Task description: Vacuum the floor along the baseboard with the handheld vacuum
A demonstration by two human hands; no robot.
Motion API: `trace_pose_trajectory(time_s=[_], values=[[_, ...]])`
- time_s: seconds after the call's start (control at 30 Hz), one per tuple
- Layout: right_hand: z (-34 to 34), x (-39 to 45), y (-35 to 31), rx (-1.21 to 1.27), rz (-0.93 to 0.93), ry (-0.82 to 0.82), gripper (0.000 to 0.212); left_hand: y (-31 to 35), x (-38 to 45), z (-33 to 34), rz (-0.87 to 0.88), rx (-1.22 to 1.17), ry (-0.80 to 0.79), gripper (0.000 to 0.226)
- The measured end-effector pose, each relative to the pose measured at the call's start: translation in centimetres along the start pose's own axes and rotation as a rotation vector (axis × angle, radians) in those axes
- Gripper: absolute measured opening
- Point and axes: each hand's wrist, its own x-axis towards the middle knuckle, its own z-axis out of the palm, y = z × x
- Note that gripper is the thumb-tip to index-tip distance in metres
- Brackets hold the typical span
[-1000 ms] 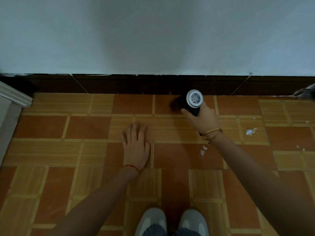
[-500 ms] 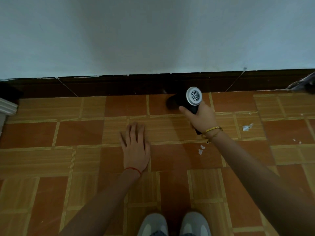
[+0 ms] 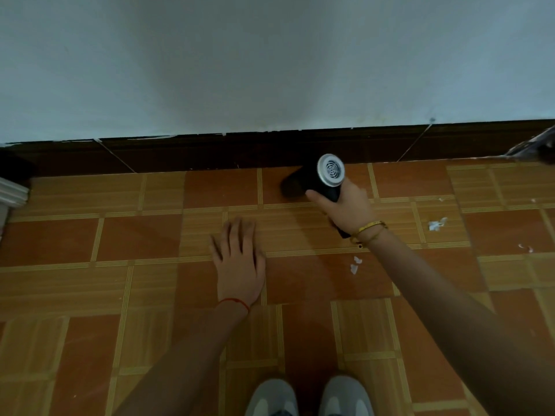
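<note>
A black handheld vacuum (image 3: 321,181) with a round silver vent cap is gripped in my right hand (image 3: 348,210). Its nozzle points left and down at the orange tiled floor (image 3: 120,241), just in front of the dark brown baseboard (image 3: 210,154). My left hand (image 3: 240,262) lies flat on the floor, palm down and fingers spread, to the left of the vacuum and nearer to me. Small white paper scraps (image 3: 355,265) lie on the tiles below my right wrist.
More white scraps (image 3: 436,224) lie to the right, with smaller bits (image 3: 525,248) farther right. A white wall (image 3: 270,61) rises above the baseboard. White trim (image 3: 13,190) stands at the far left, a dark object (image 3: 537,147) at the far right. My grey shoes (image 3: 309,397) are at the bottom.
The view has drifted right, so the white trim slid toward the left edge. The vacuum has shifted slightly rightward along the baseboard. My left hand stays flat on the floor.
</note>
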Motion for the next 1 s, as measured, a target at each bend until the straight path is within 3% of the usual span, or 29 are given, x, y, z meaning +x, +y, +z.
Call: trace_pose_trajectory(time_s=[0.07, 0.27, 0.47, 0.73, 0.9, 1.0], values=[[0.0, 0.0, 0.0, 0.011, -0.002, 0.015, 0.055, 0.0, 0.0, -0.1, 0.0, -0.016, 0.005, 0.057], [-2.3, 0.7, 2.1, -0.04, 0.153, 0.257, 0.064, 0.0, -0.1, -0.1, 0.004, -0.012, 0.003, 0.057], [-1.7, 0.3, 1.6, -0.015, 0.047, 0.08, 0.059, 0.0, -0.1, 0.0, 0.006, -0.021, 0.02, 0.056], [-4.0, -0.4, 2.9, -0.046, 0.167, 0.252, 0.067, -0.1, -0.1, 0.0, 0.01, -0.012, 0.032, 0.057], [-4.1, -1.6, 2.2, 0.0, 0.063, 0.012, 0.037, 0.0, -0.1, 0.1, 0.008, -0.017, 0.029, 0.058], [-4.3, -2.3, 2.5, -0.011, 0.065, 0.022, 0.045, 0.0, -0.1, 0.2, 0.003, -0.024, 0.026, 0.057]])
